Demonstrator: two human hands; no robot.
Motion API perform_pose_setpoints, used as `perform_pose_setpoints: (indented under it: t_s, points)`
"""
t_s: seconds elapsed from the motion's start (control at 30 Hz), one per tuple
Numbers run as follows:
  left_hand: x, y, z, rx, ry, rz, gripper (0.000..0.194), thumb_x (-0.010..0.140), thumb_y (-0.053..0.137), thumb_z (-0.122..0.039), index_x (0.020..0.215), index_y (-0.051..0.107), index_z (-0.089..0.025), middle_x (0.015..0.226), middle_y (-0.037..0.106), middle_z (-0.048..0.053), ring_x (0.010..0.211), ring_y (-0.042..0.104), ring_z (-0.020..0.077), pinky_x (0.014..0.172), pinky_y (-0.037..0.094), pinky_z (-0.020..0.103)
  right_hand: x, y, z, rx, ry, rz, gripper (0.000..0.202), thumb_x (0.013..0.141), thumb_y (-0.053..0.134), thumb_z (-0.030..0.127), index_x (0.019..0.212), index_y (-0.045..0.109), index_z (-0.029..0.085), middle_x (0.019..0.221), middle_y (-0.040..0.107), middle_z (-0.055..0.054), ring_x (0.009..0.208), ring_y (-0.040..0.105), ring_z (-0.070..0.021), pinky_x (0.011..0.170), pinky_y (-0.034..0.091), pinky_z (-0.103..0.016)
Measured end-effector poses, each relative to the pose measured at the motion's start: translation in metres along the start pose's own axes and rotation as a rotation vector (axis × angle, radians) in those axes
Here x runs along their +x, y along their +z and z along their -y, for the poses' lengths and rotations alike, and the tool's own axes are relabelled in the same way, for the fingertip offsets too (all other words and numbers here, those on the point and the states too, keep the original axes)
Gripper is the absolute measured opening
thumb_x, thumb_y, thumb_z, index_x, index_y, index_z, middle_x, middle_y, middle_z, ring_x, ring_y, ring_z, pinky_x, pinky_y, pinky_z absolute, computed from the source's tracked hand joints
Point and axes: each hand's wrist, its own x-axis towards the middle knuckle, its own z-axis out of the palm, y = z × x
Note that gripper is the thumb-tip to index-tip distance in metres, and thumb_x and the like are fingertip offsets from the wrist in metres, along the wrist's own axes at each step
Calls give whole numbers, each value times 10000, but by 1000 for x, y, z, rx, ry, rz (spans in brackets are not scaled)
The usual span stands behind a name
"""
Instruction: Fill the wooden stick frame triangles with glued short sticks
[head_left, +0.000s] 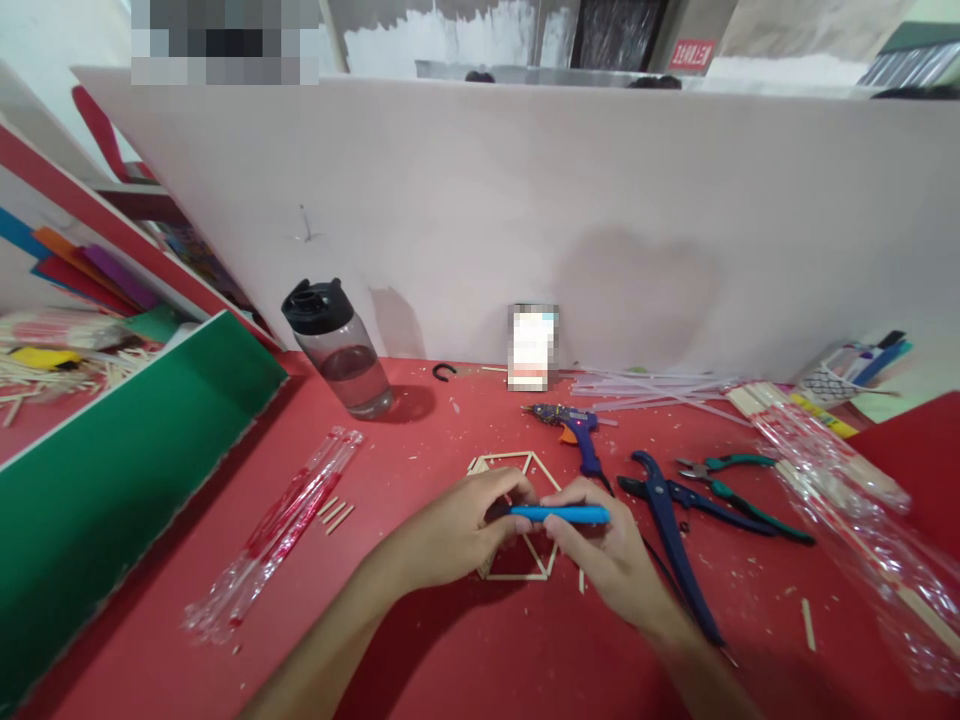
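A blue pen [574,514] lies level between my two hands, above a frame of thin wooden sticks [517,577] on the red table. My left hand [480,515] is closed around its left, darker end. The fingers of my right hand [600,545] pinch the blue barrel near the other end. The stick frame has several sides with spokes inside; my hands hide its middle. A blue and orange glue gun [574,425] rests just behind my right hand.
Right of my hands lie dark blue cutters [667,545] and green-handled pliers [739,495]. Packaged sticks [862,530] line the right side. A water bottle [341,350], plastic wrappers [285,530] and a green board [142,500] are leftward. A phone [532,350] leans against the white partition [450,200].
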Motion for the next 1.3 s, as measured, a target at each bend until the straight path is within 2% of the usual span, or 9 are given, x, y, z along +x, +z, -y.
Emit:
perform_pose_setpoints:
  t_s: [0.13, 0.27, 0.53, 0.63, 0.73, 0.9, 1.0, 1.13, 1.3]
  points:
    - [4, 8, 4, 34, 57, -66, 158, 993, 521, -357, 997, 607, -225, 972, 669, 3, 876, 599, 168, 773, 460, 277, 3, 1, 0, 6, -4, -1, 188, 876, 685, 396, 927, 686, 215, 882, 715, -34, 836, 682, -187, 766, 551, -292]
    - [4, 3, 4, 147, 100, -110, 250, 1040, 416, -335, 1037, 643, -230, 993, 664, 30, 906, 601, 180, 826, 464, 303, 5, -1, -1, 70, 44, -64, 243, 903, 643, 436, 1007, 647, 216, 918, 707, -45, 816, 683, -181, 701, 561, -278]
    - [6, 2, 5, 307, 91, -170, 308, 1036, 433, -375, 927, 666, -205, 895, 629, 30, 819, 588, 168, 739, 440, 289, 5, 0, -6, 28, 56, -77, 229, 910, 648, 420, 990, 702, 212, 945, 724, -54, 863, 690, -198, 770, 560, -302]
    - [5, 1, 7, 387, 71, -203, 309, 1040, 406, -349, 910, 642, -199, 874, 611, 27, 759, 579, 156, 673, 402, 276, 4, 3, -8, 12, 63, -90, 270, 917, 638, 389, 1127, 647, 221, 979, 720, -54, 887, 688, -194, 768, 558, -300]
    - [3, -10, 8, 475, -4, -246, 311, 1040, 385, -362, 932, 633, -208, 886, 616, 30, 765, 598, 164, 666, 394, 276, 4, 5, -12, -132, 39, -70, 286, 921, 629, 342, 1181, 604, 226, 970, 712, -48, 824, 671, -180, 730, 542, -299]
    - [-2, -35, 18, 661, -263, -337, 262, 1030, 358, -279, 948, 595, -206, 978, 668, 63, 850, 646, 203, 703, 420, 301, 4, 4, -22, -538, -79, 55, 81, 928, 619, 239, 993, 664, 219, 933, 706, -57, 836, 625, -211, 761, 498, -350]
    - [-5, -41, 27, 798, -426, -312, 231, 1013, 364, -244, 966, 587, -205, 962, 711, 94, 869, 679, 254, 695, 423, 327, 4, 5, -25, -693, -145, 159, 46, 925, 641, 207, 913, 683, 220, 913, 714, -53, 865, 619, -229, 767, 477, -359]
    - [-7, -40, 34, 877, -546, -232, 208, 978, 400, -235, 1011, 603, -206, 978, 739, 130, 913, 699, 305, 692, 439, 346, 3, 6, -27, -762, -173, 179, 57, 928, 651, 198, 932, 703, 221, 935, 721, -53, 893, 621, -234, 799, 474, -366]
    - [-6, -39, 35, 894, -551, -207, 195, 972, 432, -220, 995, 624, -198, 1052, 725, 140, 970, 688, 308, 721, 453, 349, 3, 5, -25, -751, -158, 186, 67, 929, 653, 185, 963, 701, 218, 950, 722, -55, 901, 619, -238, 806, 476, -368]
